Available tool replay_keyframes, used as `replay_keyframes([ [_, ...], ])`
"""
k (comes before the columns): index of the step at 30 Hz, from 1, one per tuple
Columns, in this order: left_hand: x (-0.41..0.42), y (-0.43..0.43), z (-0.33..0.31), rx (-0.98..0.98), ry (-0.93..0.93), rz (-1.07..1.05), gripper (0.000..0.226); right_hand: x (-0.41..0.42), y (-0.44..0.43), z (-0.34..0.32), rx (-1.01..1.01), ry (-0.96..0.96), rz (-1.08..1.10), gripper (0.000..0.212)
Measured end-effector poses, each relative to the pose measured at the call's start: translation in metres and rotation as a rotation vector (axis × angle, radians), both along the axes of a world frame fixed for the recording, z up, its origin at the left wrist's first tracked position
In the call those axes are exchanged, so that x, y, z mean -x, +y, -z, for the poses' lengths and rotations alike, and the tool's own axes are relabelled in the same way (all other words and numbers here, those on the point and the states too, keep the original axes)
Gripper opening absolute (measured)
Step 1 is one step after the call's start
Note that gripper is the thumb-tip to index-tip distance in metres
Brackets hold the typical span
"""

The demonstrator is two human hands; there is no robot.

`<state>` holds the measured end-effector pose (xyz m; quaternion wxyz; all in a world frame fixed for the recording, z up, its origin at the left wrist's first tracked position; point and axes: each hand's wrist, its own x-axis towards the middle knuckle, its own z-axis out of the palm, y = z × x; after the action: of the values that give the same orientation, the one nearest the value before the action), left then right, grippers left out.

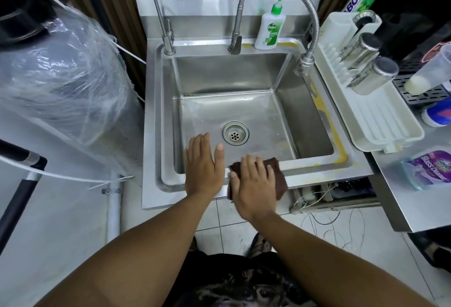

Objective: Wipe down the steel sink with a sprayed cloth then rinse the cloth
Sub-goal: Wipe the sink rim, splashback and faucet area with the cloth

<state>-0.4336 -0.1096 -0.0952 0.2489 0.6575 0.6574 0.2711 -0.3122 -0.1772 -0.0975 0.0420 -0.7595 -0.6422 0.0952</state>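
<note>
The brown cloth point(275, 175) lies draped over the front rim of the steel sink point(317, 162), toward its front right part, one edge hanging down the outer face. It looks soft and limp, a light thing that will fold and bunch under any push, so it likely handles best pressed flat under a palm for wiping, or gathered in the fist at its middle when it has to be lifted and wrung. The right hand point(253, 184) rests flat on top of it, fingers spread and extended, covering the cloth's left half and leaving its right edge and a lower corner showing; it presses rather than pinches. The left hand point(203, 167) is just beside, also spread flat, empty, palm down on the front rim to the left of the cloth with its fingertips reaching over the basin toward the drain point(235, 133). Yellowish residue marks the right and front right rim, so wiping there seems not yet done.
</note>
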Motion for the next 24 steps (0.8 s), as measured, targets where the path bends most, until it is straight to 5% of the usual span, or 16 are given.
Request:
replay_keyframes([
  [7, -0.002, -0.001, 0.001, -0.007, 0.051, 0.065, 0.090, -0.045, -0.037, 0.004, -0.022, -0.001, -0.286, 0.056],
  [17, -0.032, 0.009, 0.000, 0.072, 0.175, 0.091, 0.078, -0.161, -0.044, -0.005, 0.025, -0.026, 0.056, 0.080],
  [22, -0.086, 0.011, -0.003, 0.073, 0.112, 0.094, 0.072, -0.114, -0.023, -0.004, -0.043, 0.041, 0.370, 0.085],
  [24, -0.104, 0.008, -0.003, 0.101, 0.106, 0.088, 0.076, -0.091, -0.024, -0.002, -0.078, 0.081, 0.317, 0.084],
])
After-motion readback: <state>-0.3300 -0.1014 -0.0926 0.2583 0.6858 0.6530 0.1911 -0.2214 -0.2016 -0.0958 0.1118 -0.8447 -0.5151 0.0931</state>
